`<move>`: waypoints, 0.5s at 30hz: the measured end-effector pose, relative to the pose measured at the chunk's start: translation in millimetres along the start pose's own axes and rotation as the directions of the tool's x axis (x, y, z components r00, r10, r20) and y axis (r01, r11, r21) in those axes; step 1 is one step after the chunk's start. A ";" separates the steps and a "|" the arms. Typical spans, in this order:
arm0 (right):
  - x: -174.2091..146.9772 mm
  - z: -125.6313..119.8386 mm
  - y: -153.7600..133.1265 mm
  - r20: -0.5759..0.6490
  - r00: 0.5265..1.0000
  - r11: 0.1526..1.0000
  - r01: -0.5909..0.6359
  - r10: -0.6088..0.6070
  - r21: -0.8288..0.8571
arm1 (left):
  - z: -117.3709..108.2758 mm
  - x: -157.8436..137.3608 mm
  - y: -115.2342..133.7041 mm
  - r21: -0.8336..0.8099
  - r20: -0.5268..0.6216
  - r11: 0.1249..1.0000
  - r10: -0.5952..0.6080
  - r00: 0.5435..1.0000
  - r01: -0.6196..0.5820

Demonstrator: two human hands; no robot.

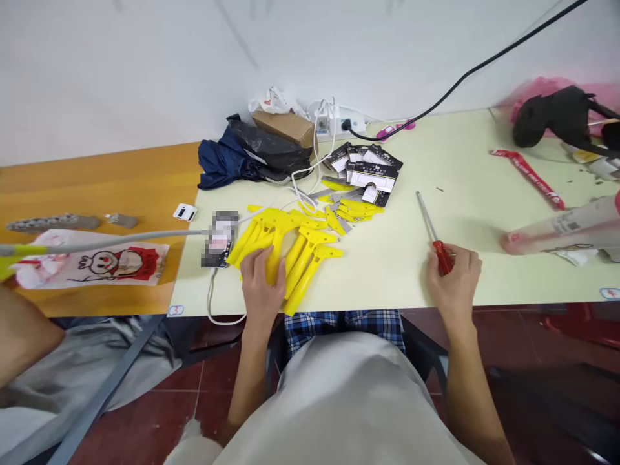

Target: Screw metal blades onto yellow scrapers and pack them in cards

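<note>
My right hand (454,281) is closed around the red handle of a screwdriver (427,216), whose metal shaft points away from me over the table. On the left, my left hand (261,281) has its fingers and thumb around a yellow plastic scraper handle (277,242) in a pile. Several more T-shaped yellow handles (303,284) lie beside it, touching one another. Just behind the pile are small yellow head pieces (358,208) and grey metal blades (343,223). Black-and-white packets (372,175) are heaped farther back.
A phone (221,239) with a white cable sits left of the pile. Against the wall are a dark blue umbrella (220,158), a cardboard box (285,128) and a power strip (353,121). A red wrapper (530,179) and a plastic cup (566,226) lie at right. Another person's knee shows at left.
</note>
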State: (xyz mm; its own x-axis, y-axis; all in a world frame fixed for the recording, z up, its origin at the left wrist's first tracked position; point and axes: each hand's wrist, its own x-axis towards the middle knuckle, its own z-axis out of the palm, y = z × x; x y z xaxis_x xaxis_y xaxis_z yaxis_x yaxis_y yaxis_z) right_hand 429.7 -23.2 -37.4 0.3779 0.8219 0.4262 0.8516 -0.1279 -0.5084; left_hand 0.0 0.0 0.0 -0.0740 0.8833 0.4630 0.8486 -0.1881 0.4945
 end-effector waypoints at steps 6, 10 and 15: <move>-0.8 1.1 2.1 -0.012 0.999 0.998 -0.040 0.040 -0.043 | 9.9 26.7 -10.5 0.050 0.136 0.998 -0.053 0.989 0.046; -2.7 -0.1 -0.5 -0.012 0.997 0.994 -0.079 0.079 -0.072 | 9.1 32.4 -3.8 0.006 0.076 0.999 -0.041 0.996 0.041; -3.8 -0.4 -2.2 0.005 0.995 0.991 -0.098 0.099 -0.089 | -10.3 30.7 30.6 -0.084 -0.045 0.996 0.014 0.999 -0.018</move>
State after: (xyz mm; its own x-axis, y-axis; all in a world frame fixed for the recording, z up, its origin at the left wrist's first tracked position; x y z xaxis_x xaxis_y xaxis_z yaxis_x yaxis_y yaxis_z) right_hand 426.6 -26.2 -37.5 0.4587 0.8081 0.3696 0.8393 -0.2573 -0.4790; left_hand 18.3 16.9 36.9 -0.0855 0.8606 0.5021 0.8027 -0.2391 0.5464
